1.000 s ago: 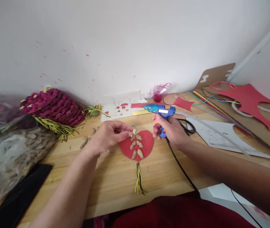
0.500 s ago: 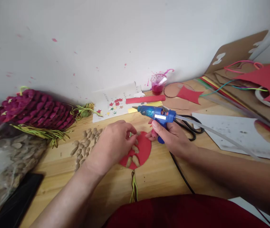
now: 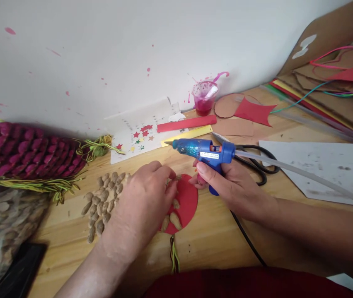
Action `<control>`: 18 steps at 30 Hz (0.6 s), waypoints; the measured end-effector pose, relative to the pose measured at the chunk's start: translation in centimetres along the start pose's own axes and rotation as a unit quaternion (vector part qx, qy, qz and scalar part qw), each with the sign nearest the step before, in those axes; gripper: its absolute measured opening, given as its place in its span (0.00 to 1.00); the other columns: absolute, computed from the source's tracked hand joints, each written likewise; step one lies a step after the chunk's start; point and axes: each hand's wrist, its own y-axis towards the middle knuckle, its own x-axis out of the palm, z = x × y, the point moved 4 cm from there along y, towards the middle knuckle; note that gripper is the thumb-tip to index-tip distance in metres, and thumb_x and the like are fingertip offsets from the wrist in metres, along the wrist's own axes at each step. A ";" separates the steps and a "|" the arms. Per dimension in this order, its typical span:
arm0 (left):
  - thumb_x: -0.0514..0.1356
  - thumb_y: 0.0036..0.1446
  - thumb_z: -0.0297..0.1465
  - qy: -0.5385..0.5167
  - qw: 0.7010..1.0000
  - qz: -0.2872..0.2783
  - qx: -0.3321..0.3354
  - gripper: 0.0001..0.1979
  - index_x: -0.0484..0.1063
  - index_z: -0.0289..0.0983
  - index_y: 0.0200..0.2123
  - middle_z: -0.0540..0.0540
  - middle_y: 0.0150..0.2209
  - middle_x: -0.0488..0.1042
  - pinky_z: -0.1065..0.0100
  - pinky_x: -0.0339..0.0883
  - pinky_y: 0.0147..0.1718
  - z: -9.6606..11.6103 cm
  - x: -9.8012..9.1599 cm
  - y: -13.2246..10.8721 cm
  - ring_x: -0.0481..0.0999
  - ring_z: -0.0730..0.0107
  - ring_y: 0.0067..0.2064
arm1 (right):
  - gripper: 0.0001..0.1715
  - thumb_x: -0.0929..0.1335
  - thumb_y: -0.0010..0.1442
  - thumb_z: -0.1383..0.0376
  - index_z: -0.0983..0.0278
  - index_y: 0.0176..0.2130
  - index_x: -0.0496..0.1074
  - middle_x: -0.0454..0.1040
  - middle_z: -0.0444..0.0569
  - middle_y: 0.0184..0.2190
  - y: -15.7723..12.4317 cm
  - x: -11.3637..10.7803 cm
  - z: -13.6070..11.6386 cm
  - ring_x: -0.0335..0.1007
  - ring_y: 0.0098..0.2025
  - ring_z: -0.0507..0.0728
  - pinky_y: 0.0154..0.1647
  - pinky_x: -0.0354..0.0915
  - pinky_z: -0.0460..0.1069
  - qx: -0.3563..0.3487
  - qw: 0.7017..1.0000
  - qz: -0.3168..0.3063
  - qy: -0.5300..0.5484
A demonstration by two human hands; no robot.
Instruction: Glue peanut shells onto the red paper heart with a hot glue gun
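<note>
My left hand lies over the left part of a red paper disc on the wooden table, its fingers curled and pressing a small pale seed near the disc's top. Several seeds are stuck on the disc, partly hidden by the hand. A green and brown string tassel hangs from the disc's lower edge. My right hand grips a blue glue gun just right of the disc, nozzle pointing left, a glue stick trailing from its back.
A heap of loose seeds lies left of my hand. A magenta scaled craft piece is at the far left. Black scissors, a pink cup, star stickers, paper strips, white paper and cardboard sheets sit behind and right.
The view has tipped down and closer. My left hand has lowered from holding a seed above the disc to pressing on it. The glue gun stays gripped, shifted slightly left.
</note>
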 end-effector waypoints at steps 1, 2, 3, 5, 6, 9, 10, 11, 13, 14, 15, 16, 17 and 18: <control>0.62 0.60 0.28 0.004 1.000 -0.001 0.001 0.05 0.79 0.39 0.35 0.48 0.31 0.74 0.66 0.62 0.32 0.0 0.0 0.0 0.74 0.67 0.32 | 0.19 0.66 0.68 0.49 0.61 0.37 0.73 0.75 0.46 0.31 0.0 0.0 0.0 0.74 0.34 0.54 0.37 0.74 0.48 -0.006 1.000 0.000 -0.013; 0.62 0.60 0.28 0.009 1.000 -0.001 0.001 0.05 0.79 0.39 0.35 0.48 0.31 0.74 0.66 0.62 0.32 0.0 0.1 0.0 0.74 0.67 0.32 | 0.20 0.66 0.68 0.49 0.61 0.37 0.74 0.75 0.46 0.31 0.0 -0.1 0.0 0.74 0.34 0.54 0.37 0.73 0.48 -0.010 1.000 0.001 -0.022; 0.62 0.60 0.28 0.014 1.000 -0.002 0.001 0.05 0.79 0.39 0.35 0.48 0.31 0.74 0.65 0.62 0.32 -0.1 0.1 0.0 0.74 0.66 0.32 | 0.20 0.66 0.68 0.49 0.61 0.37 0.74 0.75 0.46 0.30 0.0 -0.1 0.0 0.74 0.33 0.54 0.36 0.73 0.48 -0.014 1.000 0.003 -0.028; 0.62 0.60 0.28 0.024 1.000 0.002 0.006 0.05 0.78 0.39 0.35 0.48 0.31 0.74 0.64 0.62 0.32 0.0 0.2 -0.1 0.73 0.65 0.33 | 0.19 0.67 0.68 0.49 0.61 0.37 0.75 0.76 0.46 0.30 0.0 -0.2 0.0 0.73 0.33 0.54 0.36 0.72 0.48 -0.019 0.999 0.008 -0.037; 0.61 0.60 0.28 0.027 1.000 0.005 0.010 0.04 0.78 0.39 0.35 0.48 0.31 0.74 0.64 0.62 0.33 0.0 0.2 -0.1 0.73 0.65 0.33 | 0.19 0.67 0.68 0.49 0.61 0.37 0.75 0.76 0.46 0.30 -0.1 -0.2 -0.1 0.73 0.33 0.54 0.35 0.72 0.48 -0.022 0.999 0.010 -0.039; 0.61 0.60 0.27 0.034 0.999 0.012 0.021 0.04 0.78 0.38 0.35 0.47 0.31 0.74 0.63 0.63 0.33 0.2 0.1 -0.1 0.73 0.64 0.33 | 0.19 0.67 0.68 0.49 0.61 0.38 0.76 0.76 0.46 0.30 -0.1 -0.2 -0.1 0.73 0.33 0.55 0.36 0.72 0.49 -0.027 0.998 0.013 -0.047; 0.62 0.60 0.27 0.036 0.999 0.014 0.023 0.04 0.77 0.38 0.34 0.47 0.31 0.74 0.63 0.63 0.33 0.2 0.1 -0.1 0.72 0.64 0.33 | 0.19 0.67 0.68 0.49 0.60 0.38 0.76 0.76 0.46 0.30 -0.1 -0.3 -0.1 0.73 0.33 0.55 0.36 0.72 0.49 -0.028 0.998 0.014 -0.050; 0.62 0.60 0.27 0.037 0.999 0.015 0.026 0.04 0.77 0.38 0.34 0.47 0.31 0.73 0.63 0.62 0.33 0.3 0.1 -0.2 0.72 0.64 0.32 | 0.18 0.67 0.68 0.49 0.60 0.38 0.76 0.76 0.46 0.30 -0.1 -0.3 -0.1 0.73 0.34 0.56 0.36 0.72 0.49 -0.029 0.998 0.015 -0.053; 0.61 0.60 0.27 0.039 0.999 0.018 0.029 0.04 0.77 0.39 0.34 0.47 0.31 0.73 0.63 0.62 0.33 0.4 0.0 -0.2 0.72 0.65 0.32 | 0.18 0.67 0.68 0.49 0.60 0.39 0.76 0.77 0.46 0.31 -0.1 -0.3 -0.2 0.74 0.35 0.56 0.37 0.72 0.49 -0.032 0.998 0.015 -0.058; 0.61 0.60 0.27 0.040 0.999 0.017 0.028 0.05 0.77 0.39 0.34 0.47 0.31 0.73 0.63 0.62 0.33 0.4 0.1 -0.2 0.72 0.65 0.32 | 0.18 0.67 0.68 0.49 0.60 0.39 0.76 0.77 0.46 0.31 -0.1 -0.4 -0.2 0.74 0.35 0.56 0.37 0.72 0.49 -0.033 0.998 0.014 -0.060; 0.60 0.61 0.27 0.041 0.999 0.014 0.027 0.05 0.77 0.39 0.34 0.47 0.31 0.73 0.63 0.62 0.33 0.4 0.1 -0.2 0.72 0.65 0.32 | 0.18 0.67 0.68 0.49 0.60 0.39 0.76 0.77 0.46 0.31 -0.1 -0.4 -0.2 0.74 0.35 0.56 0.37 0.72 0.49 -0.035 0.997 0.011 -0.063; 0.60 0.61 0.27 0.042 0.999 0.012 0.026 0.05 0.77 0.40 0.34 0.47 0.31 0.73 0.63 0.62 0.33 0.4 0.2 -0.2 0.72 0.65 0.32 | 0.18 0.67 0.68 0.49 0.60 0.38 0.76 0.77 0.46 0.32 -0.1 -0.4 -0.2 0.74 0.35 0.56 0.37 0.72 0.49 -0.035 0.997 0.008 -0.065; 0.60 0.61 0.27 0.043 0.999 0.010 0.025 0.05 0.77 0.39 0.34 0.47 0.31 0.73 0.63 0.62 0.33 0.4 0.3 -0.2 0.72 0.64 0.32 | 0.18 0.66 0.68 0.49 0.60 0.38 0.76 0.77 0.46 0.32 -0.1 -0.4 -0.2 0.74 0.34 0.56 0.37 0.72 0.49 -0.035 0.997 0.006 -0.068; 0.60 0.61 0.27 0.044 0.999 0.008 0.024 0.05 0.77 0.39 0.34 0.47 0.31 0.73 0.63 0.62 0.33 0.4 0.3 -0.2 0.72 0.64 0.32 | 0.18 0.66 0.68 0.49 0.60 0.38 0.76 0.77 0.46 0.31 -0.1 -0.4 -0.2 0.74 0.34 0.55 0.36 0.72 0.49 -0.035 0.997 0.005 -0.069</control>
